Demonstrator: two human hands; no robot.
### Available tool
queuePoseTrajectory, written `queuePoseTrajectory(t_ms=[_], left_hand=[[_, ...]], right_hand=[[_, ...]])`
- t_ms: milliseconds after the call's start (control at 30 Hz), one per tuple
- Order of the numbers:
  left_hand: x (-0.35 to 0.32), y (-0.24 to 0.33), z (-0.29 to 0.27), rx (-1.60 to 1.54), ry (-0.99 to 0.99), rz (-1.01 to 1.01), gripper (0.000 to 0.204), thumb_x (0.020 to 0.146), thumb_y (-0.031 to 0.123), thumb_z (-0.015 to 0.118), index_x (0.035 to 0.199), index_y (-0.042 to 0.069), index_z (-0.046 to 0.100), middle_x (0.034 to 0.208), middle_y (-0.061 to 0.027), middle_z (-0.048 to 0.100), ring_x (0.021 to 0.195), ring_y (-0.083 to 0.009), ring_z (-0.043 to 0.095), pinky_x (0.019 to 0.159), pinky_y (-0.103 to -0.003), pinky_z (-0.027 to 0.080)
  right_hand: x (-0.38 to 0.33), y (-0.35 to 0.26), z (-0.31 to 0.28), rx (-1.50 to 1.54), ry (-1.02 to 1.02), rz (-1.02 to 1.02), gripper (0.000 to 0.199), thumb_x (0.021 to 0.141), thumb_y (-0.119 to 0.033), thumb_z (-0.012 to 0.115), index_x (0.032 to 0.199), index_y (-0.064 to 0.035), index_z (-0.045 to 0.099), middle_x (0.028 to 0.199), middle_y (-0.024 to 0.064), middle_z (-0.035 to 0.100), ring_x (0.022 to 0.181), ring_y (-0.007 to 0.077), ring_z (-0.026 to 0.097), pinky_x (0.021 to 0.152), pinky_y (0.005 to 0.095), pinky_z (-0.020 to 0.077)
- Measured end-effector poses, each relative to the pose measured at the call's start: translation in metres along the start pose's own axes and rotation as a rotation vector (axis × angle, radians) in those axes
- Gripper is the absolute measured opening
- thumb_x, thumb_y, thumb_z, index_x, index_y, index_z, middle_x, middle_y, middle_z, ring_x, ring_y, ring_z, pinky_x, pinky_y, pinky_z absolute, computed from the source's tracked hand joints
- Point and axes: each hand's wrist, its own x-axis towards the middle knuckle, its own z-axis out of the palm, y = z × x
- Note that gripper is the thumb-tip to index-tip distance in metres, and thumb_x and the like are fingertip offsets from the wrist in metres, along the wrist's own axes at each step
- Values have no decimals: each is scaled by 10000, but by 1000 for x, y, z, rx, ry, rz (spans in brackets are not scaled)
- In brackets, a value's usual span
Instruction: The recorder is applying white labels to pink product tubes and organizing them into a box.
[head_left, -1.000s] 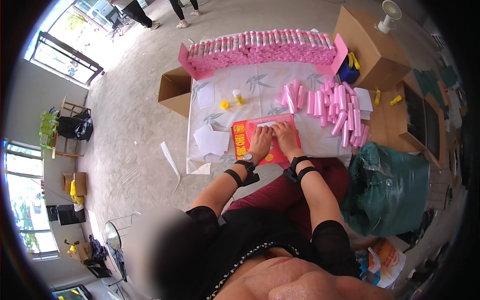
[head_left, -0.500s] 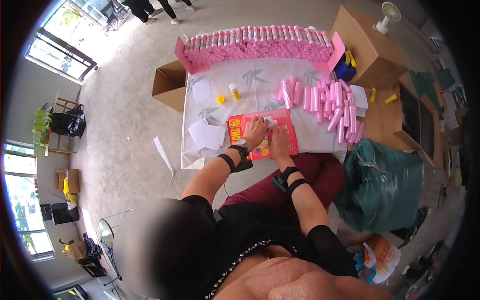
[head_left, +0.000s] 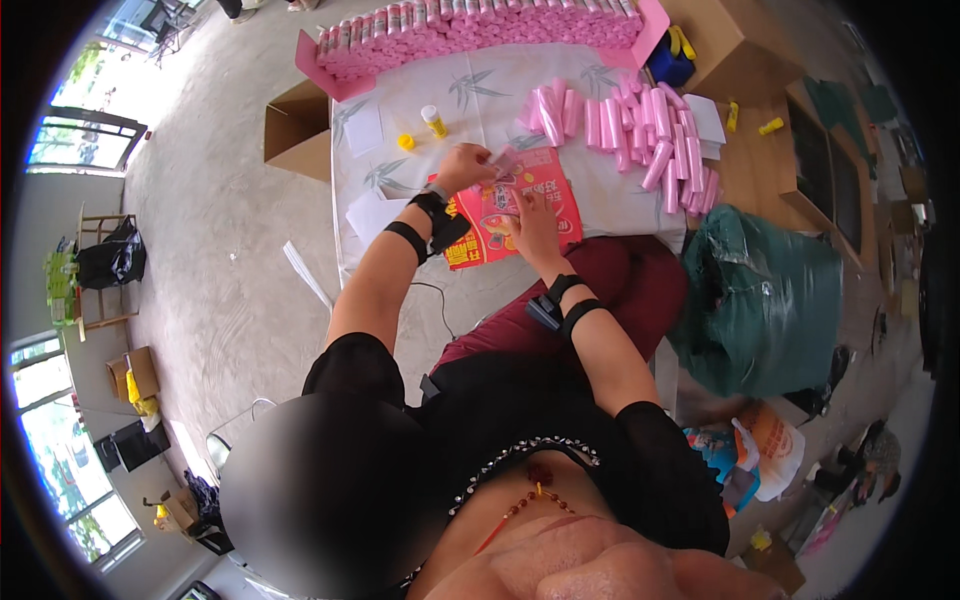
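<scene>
My left hand (head_left: 466, 168) is over the far-left part of a red printed sheet (head_left: 562, 190) on the table. Its fingers are closed on a small pale pink piece (head_left: 502, 160), perhaps a label; its exact kind is unclear. Over the right half of the sheet is my right hand (head_left: 536, 228), fingers partly bent; whether they hold anything is too small to see. Beyond my left hand stands an uncapped glue stick (head_left: 434, 123), with its yellow cap (head_left: 406, 142) beside it. Loose pink rolls (head_left: 660, 130) are heaped to the right.
A pink tray (head_left: 318, 72) packed with labelled pink rolls lines the table's far edge. White paper sheets (head_left: 372, 216) lie at the left. Cardboard boxes (head_left: 297, 125) flank the table, and a green plastic sack (head_left: 765, 300) stands at my right.
My hands were close together around a small whitish piece over the sheet. Now they are apart, my left hand farther forward with the pale pink piece. The whole view has shifted too.
</scene>
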Motion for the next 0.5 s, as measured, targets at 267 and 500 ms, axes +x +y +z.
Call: queuePoseTrajectory(t_ms=[267, 500], left_hand=[[-33, -10, -33, -1018, 200, -364, 271, 894, 96, 725, 1121, -52, 734, 934, -53, 742, 791, -138, 695, 717, -282, 562], [-93, 83, -42, -957, 382, -184, 293, 941, 45, 673, 1207, -77, 678, 1058, -93, 743, 880, -160, 716, 815, -289, 581]], right_hand=[[-6, 9, 1, 45, 70, -45, 529, 894, -148, 738, 1382, -26, 576, 1114, 165, 586, 1047, 340, 594, 937, 447, 500], [16, -47, -67, 679, 36, 226, 414, 991, -115, 661, 1375, 18, 578, 1213, 190, 679, 1115, 294, 674, 981, 383, 522]])
